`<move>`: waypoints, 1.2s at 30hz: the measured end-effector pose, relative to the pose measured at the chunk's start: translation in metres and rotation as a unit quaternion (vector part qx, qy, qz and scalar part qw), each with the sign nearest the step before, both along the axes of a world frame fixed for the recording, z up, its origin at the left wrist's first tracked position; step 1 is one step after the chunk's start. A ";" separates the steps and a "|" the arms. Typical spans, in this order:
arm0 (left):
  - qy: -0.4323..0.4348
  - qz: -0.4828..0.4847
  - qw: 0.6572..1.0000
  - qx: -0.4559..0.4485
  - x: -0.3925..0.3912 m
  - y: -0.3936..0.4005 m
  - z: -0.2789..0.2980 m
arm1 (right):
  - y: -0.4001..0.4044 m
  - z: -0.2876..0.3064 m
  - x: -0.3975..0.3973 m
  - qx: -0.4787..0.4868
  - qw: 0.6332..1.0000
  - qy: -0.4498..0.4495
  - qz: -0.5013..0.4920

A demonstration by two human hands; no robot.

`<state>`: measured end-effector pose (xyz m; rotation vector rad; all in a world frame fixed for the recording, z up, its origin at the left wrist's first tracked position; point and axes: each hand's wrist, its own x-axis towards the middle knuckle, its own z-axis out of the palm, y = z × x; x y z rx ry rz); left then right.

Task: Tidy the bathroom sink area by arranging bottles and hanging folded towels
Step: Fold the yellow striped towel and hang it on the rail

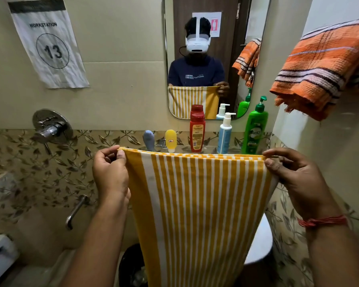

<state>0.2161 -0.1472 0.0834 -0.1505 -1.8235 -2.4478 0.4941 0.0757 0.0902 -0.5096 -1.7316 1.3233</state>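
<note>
A yellow-and-white striped towel (197, 214) fills the lower middle of the view, held up in front of the sink ledge and hanging straight down, its top edge doubled over so two layers show along the fold. Up at the right, an orange striped towel (319, 69) is draped high against the wall (its frayed end droops toward the bottles). The mirror (211, 59) behind shows the person holding the same yellow cloth. On the left wall hangs a paper sign (48, 44) reading "WORKSTATION 13". The left hand (110, 172) pinches the towel's top left corner between thumb and curled fingers; the right hand (294, 175) pinches the top right corner the same way, a red thread tied around its wrist. Along the ledge just behind the towel's top edge stand a green pump bottle (254, 131), a red bottle (197, 132), a white-and-blue pump bottle (225, 134), a small yellow bottle (170, 139) and a small blue-grey one (149, 139).
</note>
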 end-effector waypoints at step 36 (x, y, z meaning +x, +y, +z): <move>0.109 -0.341 0.933 0.021 0.082 0.029 0.000 | -0.104 0.021 -0.092 0.350 0.913 -0.187 -0.095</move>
